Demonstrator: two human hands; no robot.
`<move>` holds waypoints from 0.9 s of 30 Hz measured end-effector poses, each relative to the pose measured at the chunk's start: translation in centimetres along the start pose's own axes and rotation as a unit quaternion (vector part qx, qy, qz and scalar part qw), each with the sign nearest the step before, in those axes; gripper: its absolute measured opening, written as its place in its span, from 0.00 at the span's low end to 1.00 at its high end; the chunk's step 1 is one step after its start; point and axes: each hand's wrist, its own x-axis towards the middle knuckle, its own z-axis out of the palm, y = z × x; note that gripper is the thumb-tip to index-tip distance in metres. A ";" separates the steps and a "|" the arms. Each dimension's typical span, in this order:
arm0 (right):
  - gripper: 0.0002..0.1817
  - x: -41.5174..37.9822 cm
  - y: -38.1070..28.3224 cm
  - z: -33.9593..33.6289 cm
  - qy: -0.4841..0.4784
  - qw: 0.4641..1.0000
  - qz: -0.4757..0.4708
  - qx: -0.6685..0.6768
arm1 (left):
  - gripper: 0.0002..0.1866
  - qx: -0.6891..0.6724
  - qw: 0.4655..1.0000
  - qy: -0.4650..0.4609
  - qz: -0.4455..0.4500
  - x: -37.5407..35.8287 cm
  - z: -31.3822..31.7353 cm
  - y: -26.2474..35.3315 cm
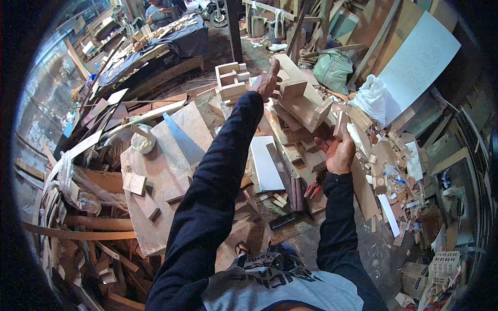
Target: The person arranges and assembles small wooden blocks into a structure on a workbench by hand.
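My left hand [266, 85] reaches forward to the far left end of a stack of pale wooden pieces [306, 106]. Its thumb points up, and its fingers stretch toward the wood, partly hidden. Palm up with fingers apart, my right hand [340, 154] is at the near right end of the same stack, beside a small upright wooden piece [340, 123]. Just left of my left hand stands a wooden frame with compartments [231, 80]. Red-handled pliers [313, 188] lie below my right hand.
A white panel [267, 163] and a board [150, 202] with wood blocks are at left of centre. Offcuts [397, 181] litter the right side. A white sack [373, 98], a green sack [333, 70] and a dark post [234, 31] stand farther back. Another person [160, 13] is at the far left.
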 end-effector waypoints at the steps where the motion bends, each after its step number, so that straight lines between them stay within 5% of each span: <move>1: 0.22 -0.1 0.1 0.0 0.010 1.000 -0.004 -0.004 | 0.60 -0.013 1.000 -0.006 -0.011 -0.2 0.0 0.0; 8: 0.21 0.5 0.4 -0.9 0.004 1.000 0.004 -0.011 | 0.61 -0.098 0.995 -0.017 -0.009 1.3 -0.9 -4.1; 12: 0.20 -0.4 -0.3 -0.6 -0.016 1.000 0.014 -0.007 | 0.47 -0.077 0.990 0.106 0.053 -0.8 -1.9 -4.4; 13: 0.19 -0.5 -0.2 -0.6 -0.018 1.000 0.009 -0.011 | 0.32 0.005 0.985 0.138 0.102 -1.5 -2.6 -4.8; 16: 0.19 -1.1 -0.5 -0.4 0.013 0.999 0.012 -0.039 | 0.21 0.124 0.973 0.178 0.081 -3.2 -3.2 -6.0; 17: 0.19 -1.2 -0.5 -0.4 0.029 0.998 0.014 -0.049 | 0.16 0.005 0.980 0.186 0.072 -7.6 -0.9 -2.8; 19: 0.24 1.7 -0.1 -3.9 0.064 0.955 -0.133 -0.256 | 0.16 -0.044 0.983 0.167 0.063 -7.9 -0.4 -3.7; 21: 0.27 2.5 -1.8 -4.8 0.066 0.843 -0.288 -0.449 | 0.16 -0.040 0.985 0.164 0.041 -9.1 0.8 -3.6; 24: 0.21 5.6 -7.0 -2.8 0.016 0.870 -0.236 -0.432 | 0.14 -0.072 0.992 0.101 -0.008 -9.9 1.7 -3.8; 25: 0.22 5.7 -9.1 -0.7 -0.042 0.930 -0.114 -0.345 | 0.13 -0.091 0.992 0.089 -0.017 -10.4 2.2 -3.5; 27: 0.23 9.4 -10.5 0.2 -0.151 0.907 -0.052 -0.390 | 0.14 -0.141 0.988 0.064 -0.022 -10.2 3.0 -4.1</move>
